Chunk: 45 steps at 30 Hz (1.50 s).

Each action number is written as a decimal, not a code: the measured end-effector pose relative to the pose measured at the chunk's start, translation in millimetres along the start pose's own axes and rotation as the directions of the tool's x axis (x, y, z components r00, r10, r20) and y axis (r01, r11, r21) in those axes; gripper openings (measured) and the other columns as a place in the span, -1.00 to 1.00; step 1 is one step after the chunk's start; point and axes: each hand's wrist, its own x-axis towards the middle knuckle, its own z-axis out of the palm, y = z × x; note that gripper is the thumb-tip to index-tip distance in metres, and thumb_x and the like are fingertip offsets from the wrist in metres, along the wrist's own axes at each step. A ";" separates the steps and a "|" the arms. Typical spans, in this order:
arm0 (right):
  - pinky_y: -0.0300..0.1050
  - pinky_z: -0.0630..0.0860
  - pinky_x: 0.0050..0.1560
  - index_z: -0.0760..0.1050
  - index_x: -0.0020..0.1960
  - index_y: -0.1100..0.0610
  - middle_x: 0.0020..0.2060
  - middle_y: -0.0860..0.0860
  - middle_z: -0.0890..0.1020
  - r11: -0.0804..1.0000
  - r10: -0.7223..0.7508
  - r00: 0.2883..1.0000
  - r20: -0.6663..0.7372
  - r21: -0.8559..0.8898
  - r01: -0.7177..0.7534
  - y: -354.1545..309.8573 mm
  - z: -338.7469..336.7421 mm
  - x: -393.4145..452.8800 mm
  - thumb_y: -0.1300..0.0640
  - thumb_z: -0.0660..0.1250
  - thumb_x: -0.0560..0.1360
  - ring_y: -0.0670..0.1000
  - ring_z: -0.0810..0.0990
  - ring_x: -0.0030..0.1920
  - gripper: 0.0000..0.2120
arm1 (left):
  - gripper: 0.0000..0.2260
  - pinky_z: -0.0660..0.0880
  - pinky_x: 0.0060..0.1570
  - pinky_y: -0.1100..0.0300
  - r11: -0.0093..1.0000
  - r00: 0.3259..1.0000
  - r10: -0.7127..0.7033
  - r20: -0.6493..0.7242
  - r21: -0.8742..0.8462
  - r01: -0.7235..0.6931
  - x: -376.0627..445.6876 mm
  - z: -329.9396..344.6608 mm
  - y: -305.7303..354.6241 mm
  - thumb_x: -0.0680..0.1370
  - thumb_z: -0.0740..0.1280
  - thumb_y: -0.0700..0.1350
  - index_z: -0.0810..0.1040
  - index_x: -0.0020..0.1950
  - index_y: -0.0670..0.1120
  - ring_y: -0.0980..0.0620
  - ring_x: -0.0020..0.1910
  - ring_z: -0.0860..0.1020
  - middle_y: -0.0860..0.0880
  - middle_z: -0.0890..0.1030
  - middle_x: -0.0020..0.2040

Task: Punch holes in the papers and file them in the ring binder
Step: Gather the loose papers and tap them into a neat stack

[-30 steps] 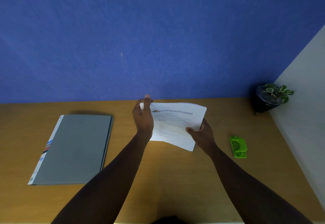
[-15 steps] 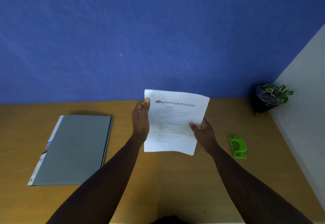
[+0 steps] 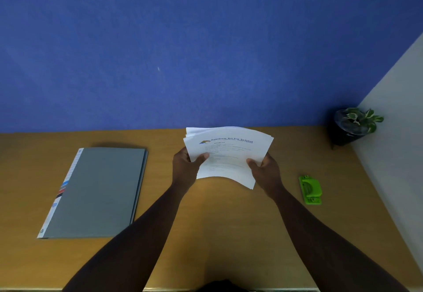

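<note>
A stack of white printed papers (image 3: 229, 152) is held above the middle of the wooden desk (image 3: 217, 227), bowed upward, with its sheets slightly fanned at the top left corner. My left hand (image 3: 186, 168) grips the stack's left edge, thumb on top. My right hand (image 3: 265, 170) grips the lower right edge, thumb on the page. A closed grey ring binder (image 3: 96, 191) lies flat on the desk to the left. A small green hole punch (image 3: 310, 190) sits on the desk to the right of my right hand.
A potted plant (image 3: 353, 125) in a dark pot stands at the desk's back right corner. A blue wall rises behind the desk and a pale wall (image 3: 398, 154) borders its right side.
The papers went from upright, facing me, to tilted back and bowed, lower over the desk. My left hand slid down the left edge, and the sheets now fan at the top left.
</note>
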 end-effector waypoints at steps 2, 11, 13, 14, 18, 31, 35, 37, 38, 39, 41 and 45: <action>-0.04 0.54 0.12 0.45 0.30 0.13 0.12 0.00 0.60 0.999 -0.005 1.000 0.024 -0.034 0.006 1.0 -0.1 -0.7 0.21 0.34 0.54 0.03 0.57 0.10 -0.66 | -0.74 0.63 -0.07 0.24 1.000 1.000 -0.006 0.001 0.017 0.005 -0.2 -0.9 -2.0 0.49 0.50 -0.23 0.65 0.17 -0.09 0.09 -0.02 0.69 0.08 0.72 0.04; -0.06 0.54 0.04 0.46 0.29 0.18 0.12 0.08 0.62 0.986 0.035 0.996 0.080 -0.167 -0.022 17.3 -3.3 -2.5 0.20 0.29 0.55 0.06 0.58 0.03 -0.69 | -0.78 0.61 0.05 0.07 0.976 0.989 -0.128 0.067 0.184 0.114 -5.6 -6.9 -18.7 0.59 0.34 -0.21 0.57 0.23 -0.07 -0.05 0.09 0.63 0.04 0.67 0.10; -0.12 0.50 0.01 0.46 0.29 0.17 0.13 0.06 0.61 0.987 0.039 0.996 0.077 -0.159 -0.027 18.2 -2.5 -2.1 0.19 0.29 0.56 0.04 0.57 0.04 -0.69 | -0.77 0.60 0.09 0.03 0.977 0.989 -0.138 0.059 0.174 0.126 -6.8 -6.0 -18.4 0.60 0.32 -0.23 0.57 0.25 -0.09 -0.06 0.11 0.62 0.01 0.66 0.12; -0.14 0.49 0.00 0.45 0.29 0.17 0.12 0.05 0.61 0.988 0.041 0.996 0.074 -0.153 -0.030 18.6 -1.9 -1.9 0.20 0.28 0.56 0.05 0.57 0.05 -0.69 | -0.77 0.59 0.11 0.01 0.977 0.989 -0.142 0.051 0.169 0.132 -7.2 -5.3 -17.9 0.61 0.32 -0.24 0.56 0.26 -0.09 -0.06 0.12 0.62 0.00 0.66 0.14; -0.29 0.44 -0.18 0.42 0.31 0.15 0.05 0.01 0.59 0.986 0.037 0.997 0.063 -0.164 -0.026 20.6 1.3 -1.2 0.23 0.26 0.54 -0.04 0.55 -0.05 -0.66 | -0.73 0.57 0.16 -0.05 0.975 0.989 -0.142 0.046 0.181 0.132 -7.8 -3.6 -16.8 0.61 0.29 -0.25 0.53 0.32 -0.15 -0.09 0.16 0.59 -0.07 0.64 0.19; -0.23 0.39 -0.14 0.46 0.28 0.08 -0.02 -0.10 0.57 0.990 0.041 0.999 0.028 -0.136 -0.037 23.8 -4.5 2.7 0.21 0.24 0.55 -0.07 0.53 -0.05 -0.69 | -0.78 0.58 0.14 -0.05 0.963 0.974 -0.217 0.064 0.176 0.203 -5.8 -9.6 -18.9 0.63 0.29 -0.18 0.55 0.26 -0.15 -0.06 0.11 0.63 -0.05 0.67 0.13; -0.19 0.42 -0.12 0.50 0.23 0.08 -0.02 -0.07 0.61 0.992 0.126 0.992 0.002 -0.009 -0.126 26.1 -11.2 3.6 0.21 0.27 0.53 -0.06 0.57 -0.05 -0.72 | -0.81 0.62 -0.04 0.07 0.961 0.966 -0.256 0.036 0.118 0.250 -3.7 -17.6 -21.2 0.58 0.40 -0.09 0.60 0.18 -0.08 -0.04 0.01 0.67 -0.02 0.70 -0.01; -0.20 0.45 -0.20 0.52 0.16 0.09 -0.10 -0.09 0.62 0.985 0.159 0.987 -0.010 0.071 -0.158 29.0 -14.3 3.6 0.22 0.30 0.52 -0.09 0.57 -0.13 -0.77 | -0.77 0.62 -0.08 0.09 0.956 0.959 -0.283 0.033 0.093 0.279 -4.7 -23.2 -24.0 0.54 0.45 -0.04 0.61 0.17 -0.04 -0.02 -0.01 0.67 0.01 0.70 0.00; -0.20 0.46 -0.21 0.53 0.14 0.10 -0.13 -0.07 0.62 0.975 0.185 0.983 -0.012 0.125 -0.182 30.3 -15.4 3.6 0.22 0.30 0.51 -0.09 0.57 -0.17 -0.79 | -0.75 0.62 -0.11 0.12 0.953 0.954 -0.297 0.036 0.079 0.293 -5.7 -26.1 -25.6 0.52 0.48 -0.03 0.61 0.17 -0.03 0.00 -0.01 0.67 0.02 0.70 0.01; -0.18 0.48 -0.20 0.54 0.12 0.10 -0.14 -0.04 0.62 0.960 0.217 0.976 -0.011 0.185 -0.211 31.3 -16.1 3.7 0.23 0.31 0.51 -0.09 0.56 -0.21 -0.80 | -0.73 0.61 -0.14 0.16 0.950 0.950 -0.309 0.046 0.060 0.306 -6.9 -28.6 -27.4 0.50 0.49 -0.02 0.62 0.17 -0.02 0.00 -0.01 0.67 0.04 0.70 0.02; -0.13 0.49 -0.20 0.55 0.05 0.09 -0.14 0.03 0.60 0.919 0.276 0.961 0.003 0.291 -0.265 32.8 -17.0 3.8 0.24 0.32 0.51 -0.05 0.53 -0.25 -0.85 | -0.72 0.64 -0.12 0.16 0.939 0.937 -0.342 0.073 -0.007 0.343 -9.4 -32.2 -31.3 0.49 0.50 -0.03 0.63 0.17 -0.02 -0.01 0.02 0.66 0.05 0.70 0.05; 0.03 0.54 0.06 0.55 0.08 0.09 -0.01 0.06 0.63 0.784 0.371 0.925 0.083 0.507 -0.360 31.3 -13.8 2.4 0.29 0.32 0.52 0.07 0.58 -0.04 -0.81 | -0.73 0.61 0.01 0.13 0.857 0.894 -0.436 0.102 -0.254 0.448 -13.8 -32.6 -34.9 0.48 0.51 -0.10 0.62 0.17 -0.02 -0.02 0.08 0.66 -0.01 0.70 0.09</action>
